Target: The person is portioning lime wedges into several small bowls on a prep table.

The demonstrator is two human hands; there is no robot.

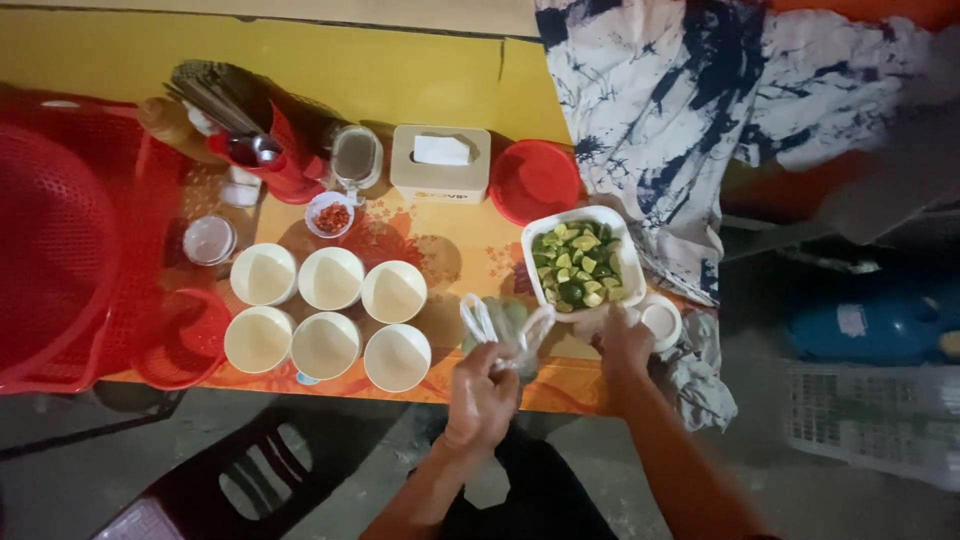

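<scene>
Clear plastic bag [503, 330] is pinched shut-fingered by the left hand [480, 400], while the white tub of lime wedges [583, 262], at one o'clock from it, is gripped by the nearer right hand [622, 345].

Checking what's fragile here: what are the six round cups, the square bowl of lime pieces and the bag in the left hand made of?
Cups: probably plastic, matte cream, thin rims. Square bowl: white, smooth, plastic or melamine. Bag: thin clear plastic film, crinkled, see-through.
</scene>
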